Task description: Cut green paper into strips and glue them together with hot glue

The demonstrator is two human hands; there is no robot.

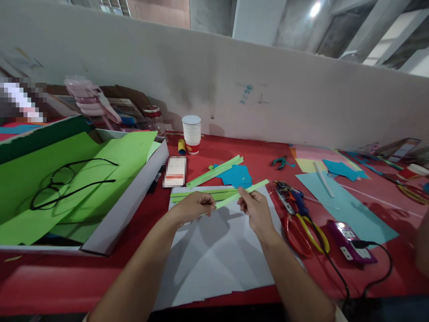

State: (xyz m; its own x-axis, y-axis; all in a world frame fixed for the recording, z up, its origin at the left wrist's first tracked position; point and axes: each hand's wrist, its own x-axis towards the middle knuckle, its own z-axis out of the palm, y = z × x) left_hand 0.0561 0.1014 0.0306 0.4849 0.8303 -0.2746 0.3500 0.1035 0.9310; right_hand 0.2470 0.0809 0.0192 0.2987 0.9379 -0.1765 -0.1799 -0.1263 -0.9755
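A light green paper strip (228, 198) stretches between my two hands, above a large white sheet (221, 255). My left hand (196, 206) pinches its lower left part. Near the strip's upper right end, my right hand (254, 206) grips it between thumb and fingers. More green strips (187, 196) lie on the sheet's far edge, partly behind my hands. Beyond them, a bundle of green strips (216, 171) rests slantwise beside blue paper pieces (237, 174).
Left stands a white box (134, 210) with green paper and eyeglasses (60, 182). Paper cups (192, 134) stand at the back. Right lie red-handled and yellow-handled pliers (301, 232), a purple device (351, 243) with a cable, and a pale blue sheet (358, 210).
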